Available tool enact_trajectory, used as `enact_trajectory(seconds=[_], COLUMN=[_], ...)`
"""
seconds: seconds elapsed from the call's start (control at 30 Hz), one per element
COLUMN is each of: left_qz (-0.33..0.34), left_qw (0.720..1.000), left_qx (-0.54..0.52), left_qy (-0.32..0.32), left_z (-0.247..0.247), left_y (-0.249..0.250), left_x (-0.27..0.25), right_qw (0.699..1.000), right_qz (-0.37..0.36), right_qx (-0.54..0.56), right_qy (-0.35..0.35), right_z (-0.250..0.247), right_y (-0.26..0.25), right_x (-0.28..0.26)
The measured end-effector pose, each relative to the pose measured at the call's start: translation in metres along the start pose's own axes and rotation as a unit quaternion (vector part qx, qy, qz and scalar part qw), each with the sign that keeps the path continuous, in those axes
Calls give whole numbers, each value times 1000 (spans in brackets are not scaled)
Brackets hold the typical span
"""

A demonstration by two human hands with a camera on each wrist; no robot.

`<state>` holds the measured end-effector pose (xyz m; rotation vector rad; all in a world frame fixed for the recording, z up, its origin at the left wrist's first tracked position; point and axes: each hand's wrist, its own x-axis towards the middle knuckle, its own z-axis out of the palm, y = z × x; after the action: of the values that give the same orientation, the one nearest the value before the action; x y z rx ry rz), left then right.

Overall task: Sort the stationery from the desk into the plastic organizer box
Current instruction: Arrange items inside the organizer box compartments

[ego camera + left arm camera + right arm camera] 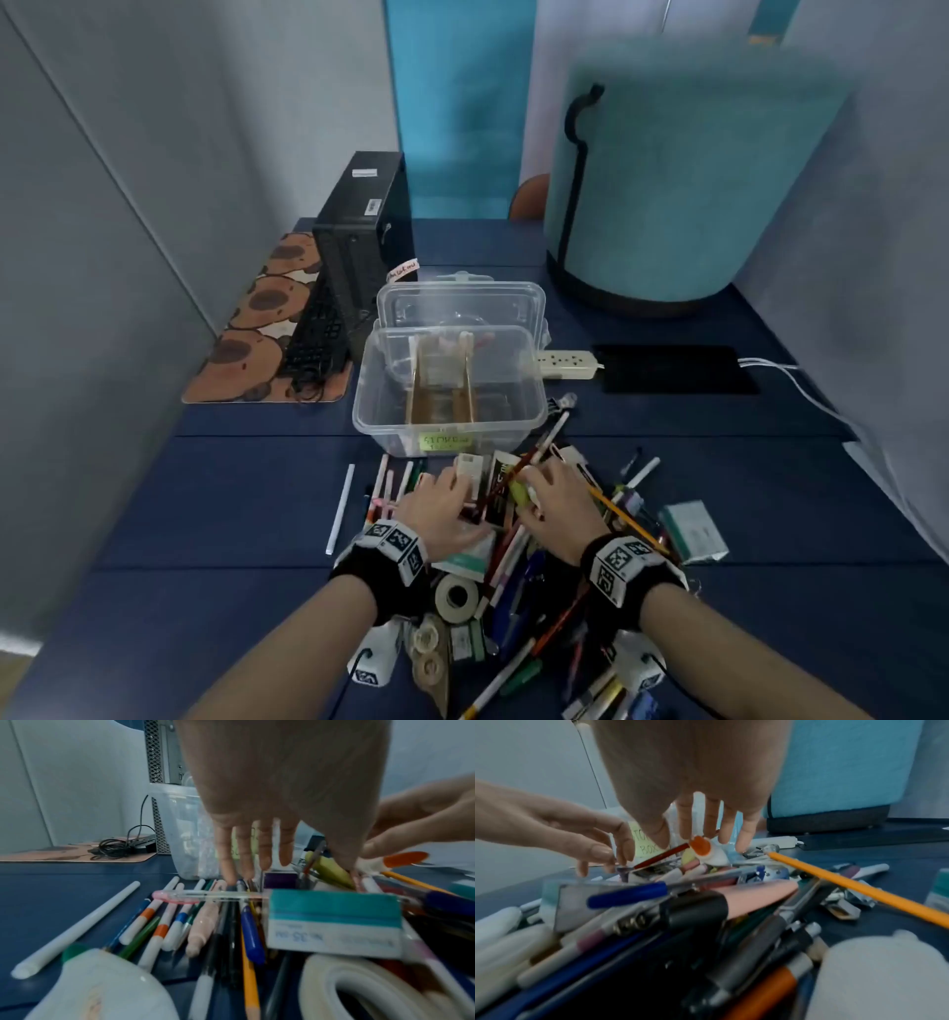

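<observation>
A clear plastic organizer box (390, 411) with cardboard dividers and a yellow label stands open on the blue desk. In front of it lies a pile of pens, markers and pencils (513, 580). My left hand (452, 485) reaches over the pile's far left with straight fingers (264, 858), their tips near a row of markers (164, 921). My right hand (534, 483) hovers beside it, fingers (745, 833) spread over a white, orange-capped item (703, 847) and a red pencil (662, 856). I see nothing gripped in either hand.
The box's lid (462, 303) lies behind it. A computer tower (364, 246), keyboard (313, 344) and patterned mat (246, 329) stand at back left, a teal stool (683, 180) at back right. A power strip (565, 362) and black pad (678, 367) sit right of the box.
</observation>
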<state>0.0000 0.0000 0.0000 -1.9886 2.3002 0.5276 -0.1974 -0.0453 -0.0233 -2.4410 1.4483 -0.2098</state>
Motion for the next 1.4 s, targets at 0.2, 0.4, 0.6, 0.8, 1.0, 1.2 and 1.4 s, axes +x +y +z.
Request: enact_trajectory(seconds=[0.2,0.4,0.6,0.8,1.0,1.2,1.4], left_qz=[-36,-23,-35,-173,-231,-220,-198], left_qw=[998,994,974,830,706,592,558], left_qx=[37,-81,-216,-529,-666,-767,-790], left_qy=[-43,-70,-50,21,-64,-115,-159], left_z=[21,20,-8,-25,-14,-15,-26], left_y=[11,2,-23,-25,-12,-1,7], left_x=[-5,-8,-26,-27,-14,-15,-16], right_qw=[999,998,998,981,981,947,897], right_qz=[11,17,12,-34,36,319,428], right_qx=[-7,28,12,170,182,19,63], right_qy=[-43,-57,55,-87,-50,39,-87], right_z=[5,0,-16,-18,-15,-45,-19], right_y=[3,2,-11,-36,-36,79,133], right_x=[-9,-13,-18,-18,-22,-42,-56])
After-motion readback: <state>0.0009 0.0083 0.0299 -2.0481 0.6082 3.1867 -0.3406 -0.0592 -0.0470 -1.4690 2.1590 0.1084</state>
